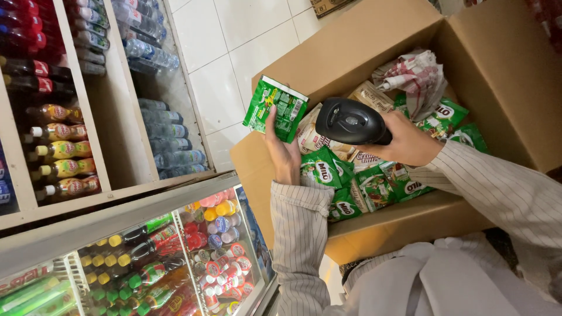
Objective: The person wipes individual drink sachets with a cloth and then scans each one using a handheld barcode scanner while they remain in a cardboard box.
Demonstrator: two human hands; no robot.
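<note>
The left hand [285, 153] pinches a flat, glossy green packet [275, 109] by its lower edge, the packet standing above the fingertips, while the right hand [410, 140] wraps closed around a smooth black scanner [350, 121] just beside it, over a cardboard box [497, 70] of crinkled sachets [374, 181].

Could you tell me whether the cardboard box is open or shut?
Open: the cardboard box has its flaps spread, showing sachets inside.
</note>
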